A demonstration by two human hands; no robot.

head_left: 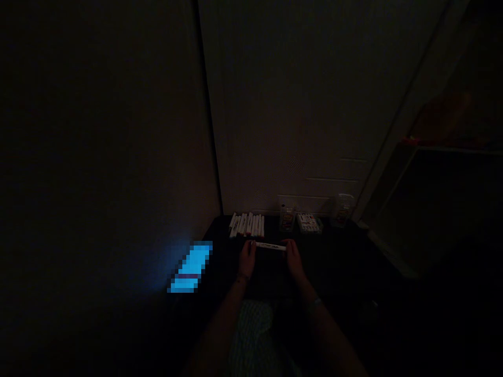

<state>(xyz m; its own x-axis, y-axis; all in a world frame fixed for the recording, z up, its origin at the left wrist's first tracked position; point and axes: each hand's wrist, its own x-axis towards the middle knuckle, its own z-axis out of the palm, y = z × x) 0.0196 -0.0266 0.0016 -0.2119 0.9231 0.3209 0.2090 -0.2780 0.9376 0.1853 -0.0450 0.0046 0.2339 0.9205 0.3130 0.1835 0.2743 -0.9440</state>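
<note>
Over a dark worktop (334, 267) backed by a dim wall (283, 104), two bare hands held one slim white marker (271, 246) level between them, its printed side showing dark lettering too small to read. The fingers of the left hand (247, 257) grasped one end of it and those of the right hand (293, 256) grasped the other, leaving the middle of the barrel uncovered; whether it touched the surface below could not be told. Just beyond the left hand, near the wall, one row of white markers (247, 225) lay side by side, roughly nine of them, though the gloom blurred an exact count. To the right of that row stood two clear packs with printed labels, one nearer pack (287, 219) beyond the right hand and one farther pack (342, 212) toward the right end. Between the two sat one case of small white pieces (308, 223), too many and too faint to number. One glowing blue rectangle (191, 267), blurred into blocks, lit the left side, well apart from both hands. A single band (316, 302) circled the right wrist, and one piece of checked cloth (253, 335) showed below, between the two forearms.
</note>
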